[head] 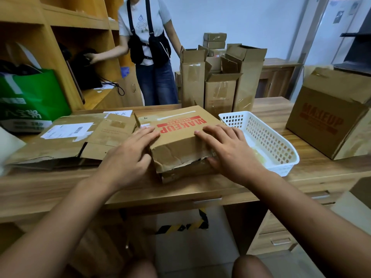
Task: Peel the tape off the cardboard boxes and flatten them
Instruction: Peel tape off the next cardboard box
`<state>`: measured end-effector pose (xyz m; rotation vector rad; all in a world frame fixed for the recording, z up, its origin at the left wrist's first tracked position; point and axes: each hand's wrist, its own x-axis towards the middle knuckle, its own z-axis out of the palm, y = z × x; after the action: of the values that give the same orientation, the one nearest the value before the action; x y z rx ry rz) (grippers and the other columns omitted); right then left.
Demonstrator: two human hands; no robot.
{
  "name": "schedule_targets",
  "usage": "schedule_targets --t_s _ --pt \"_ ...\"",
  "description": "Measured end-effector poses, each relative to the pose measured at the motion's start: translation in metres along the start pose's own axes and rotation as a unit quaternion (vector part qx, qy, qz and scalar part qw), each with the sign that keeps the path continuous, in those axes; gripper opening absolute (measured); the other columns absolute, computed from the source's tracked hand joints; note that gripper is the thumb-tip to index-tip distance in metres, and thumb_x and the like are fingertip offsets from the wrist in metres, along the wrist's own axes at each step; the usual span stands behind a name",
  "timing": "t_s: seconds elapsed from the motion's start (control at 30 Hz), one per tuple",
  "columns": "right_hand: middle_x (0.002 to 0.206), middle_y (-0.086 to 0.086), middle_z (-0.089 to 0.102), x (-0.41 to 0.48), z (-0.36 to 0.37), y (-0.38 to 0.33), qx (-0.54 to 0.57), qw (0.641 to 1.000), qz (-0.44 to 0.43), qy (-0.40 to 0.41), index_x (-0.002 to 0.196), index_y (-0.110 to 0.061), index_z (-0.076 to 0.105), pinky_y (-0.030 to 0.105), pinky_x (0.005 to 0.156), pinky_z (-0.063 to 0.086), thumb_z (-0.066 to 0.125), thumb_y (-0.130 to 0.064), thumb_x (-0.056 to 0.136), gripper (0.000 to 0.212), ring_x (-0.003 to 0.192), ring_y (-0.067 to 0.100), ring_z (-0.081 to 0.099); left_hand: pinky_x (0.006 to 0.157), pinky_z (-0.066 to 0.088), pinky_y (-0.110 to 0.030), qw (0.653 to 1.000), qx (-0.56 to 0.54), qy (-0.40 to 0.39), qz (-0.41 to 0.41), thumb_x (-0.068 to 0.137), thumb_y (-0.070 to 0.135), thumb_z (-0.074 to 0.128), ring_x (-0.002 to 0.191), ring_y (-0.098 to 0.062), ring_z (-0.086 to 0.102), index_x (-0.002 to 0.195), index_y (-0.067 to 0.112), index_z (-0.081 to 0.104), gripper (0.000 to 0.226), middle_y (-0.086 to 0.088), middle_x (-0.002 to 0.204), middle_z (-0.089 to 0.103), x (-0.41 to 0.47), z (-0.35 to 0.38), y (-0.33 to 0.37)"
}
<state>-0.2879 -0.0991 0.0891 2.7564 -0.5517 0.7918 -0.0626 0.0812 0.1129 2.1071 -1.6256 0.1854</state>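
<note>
Your two hands lie on one cardboard box [180,137] printed MAKEUP, which sits at the near middle of the desk [140,189]. Your left hand [128,155] rests flat over the box's top left edge, fingers straight and slightly spread, gripping nothing. Your right hand [226,149] rests flat on the top right, fingers straight, thumb against the near face (this face is crumpled and torn along its lower edge). It also grips nothing. One pale strip of tape [176,115] runs along the far top edge of the box.

Other items, counted:
- One white basket [265,137], just beside the box on its right
- One second MAKEUP box [329,121], standing well apart at the desk's right end
- Three tall boxes [219,93], upright behind the desk's far edge, top flaps open
- Flattened cardboard [66,149] to the left, at least two overlapping sheets, one bearing a white label [68,130]
- One green bag [30,97] at the far left
- One other person [148,47], standing beyond the desk, a hand reaching into the wooden shelving [60,31]
</note>
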Motion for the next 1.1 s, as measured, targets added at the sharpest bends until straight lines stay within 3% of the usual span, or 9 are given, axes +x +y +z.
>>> schedule_targets --t_s 0.13,0.4,0.5,0.63,0.73,0.83,0.93,1.03,1.1 --pt "0.157 0.005 0.041 -0.002 0.000 0.001 0.007 1.000 -0.004 -0.019 0.156 -0.024 0.034 0.049 0.115 0.031 0.062 -0.033 0.092 0.070 0.144 0.029 0.035 0.119 0.006 -0.020 0.998 -0.011 -0.047 0.047 0.082 0.032 0.038 0.142 0.016 0.001 0.154 0.039 0.028 0.074 0.025 0.161 0.016 -0.005 -0.007 0.018" --pt "0.151 0.004 0.051 -0.005 -0.020 0.010 0.109 0.993 -0.032 0.007 0.145 -0.021 0.053 0.044 0.121 0.030 0.055 -0.013 0.100 0.046 0.144 0.024 0.043 0.120 0.012 -0.033 0.994 -0.024 -0.090 0.064 0.074 0.089 0.043 0.148 0.007 0.004 0.153 0.051 0.018 0.091 0.030 0.161 0.012 -0.006 -0.012 0.009" --pt "0.138 0.004 0.062 0.003 -0.026 0.011 0.136 0.989 -0.034 0.049 0.135 -0.017 0.062 0.046 0.112 0.042 0.057 -0.011 0.099 0.038 0.131 0.023 0.054 0.120 0.029 -0.042 0.997 -0.022 -0.035 0.063 0.090 0.066 0.047 0.146 0.000 0.023 0.148 0.050 0.036 0.062 0.025 0.155 0.032 -0.004 -0.008 0.008" --pt "0.129 0.013 0.059 0.003 -0.030 -0.001 0.127 0.977 0.008 0.171 0.127 -0.006 0.064 0.039 0.105 0.043 0.062 -0.008 0.095 0.032 0.124 0.028 0.052 0.090 0.055 -0.041 0.991 -0.123 0.047 0.009 0.095 0.056 0.040 0.116 -0.015 0.062 0.136 0.036 0.058 0.050 0.008 0.126 0.067 0.003 -0.005 0.008" --pt "0.109 0.015 0.060 -0.011 -0.029 -0.021 0.175 0.944 0.052 0.275 0.106 0.001 0.066 0.030 0.090 0.043 0.060 0.001 0.086 0.022 0.104 0.025 0.054 0.064 0.048 -0.032 0.984 -0.157 0.073 -0.027 0.092 0.057 0.043 0.081 -0.005 0.062 0.129 0.023 0.066 0.055 0.020 0.084 0.066 0.007 -0.004 0.009" --pt "0.112 0.002 0.065 -0.018 -0.017 -0.050 0.314 0.934 0.106 0.135 0.115 -0.009 0.066 0.030 0.091 0.050 0.056 -0.007 0.091 0.026 0.104 0.012 0.059 0.059 0.038 -0.029 0.982 -0.163 0.091 -0.035 0.094 0.055 0.044 0.072 -0.004 0.057 0.124 0.024 0.070 0.050 0.024 0.071 0.059 0.008 -0.001 0.007" --pt "0.143 -0.005 0.055 -0.011 -0.005 -0.074 0.355 0.915 0.185 -0.044 0.148 -0.020 0.047 0.019 0.106 0.040 0.055 -0.017 0.100 0.049 0.118 -0.001 0.051 0.062 0.046 -0.033 0.981 -0.162 0.096 -0.035 0.097 0.057 0.043 0.078 -0.010 0.063 0.123 0.028 0.069 0.047 0.020 0.081 0.066 0.007 0.000 0.006" --pt "0.150 0.001 0.050 0.006 -0.005 -0.085 0.343 0.904 0.232 -0.110 0.157 -0.021 0.030 0.027 0.106 0.042 0.052 -0.024 0.101 0.060 0.126 0.015 0.055 0.066 0.053 -0.038 0.981 -0.161 0.099 -0.039 0.096 0.061 0.043 0.081 -0.013 0.065 0.121 0.030 0.070 0.048 0.013 0.086 0.071 0.008 0.002 0.004" --pt "0.131 0.008 0.063 0.017 -0.006 -0.087 0.319 0.902 0.251 -0.150 0.156 -0.021 0.031 0.040 0.092 0.056 0.050 -0.027 0.100 0.059 0.105 0.024 0.066 0.068 0.054 -0.044 0.981 -0.161 0.101 -0.044 0.094 0.067 0.041 0.081 -0.016 0.066 0.117 0.032 0.071 0.052 0.009 0.086 0.072 0.009 0.003 0.001"
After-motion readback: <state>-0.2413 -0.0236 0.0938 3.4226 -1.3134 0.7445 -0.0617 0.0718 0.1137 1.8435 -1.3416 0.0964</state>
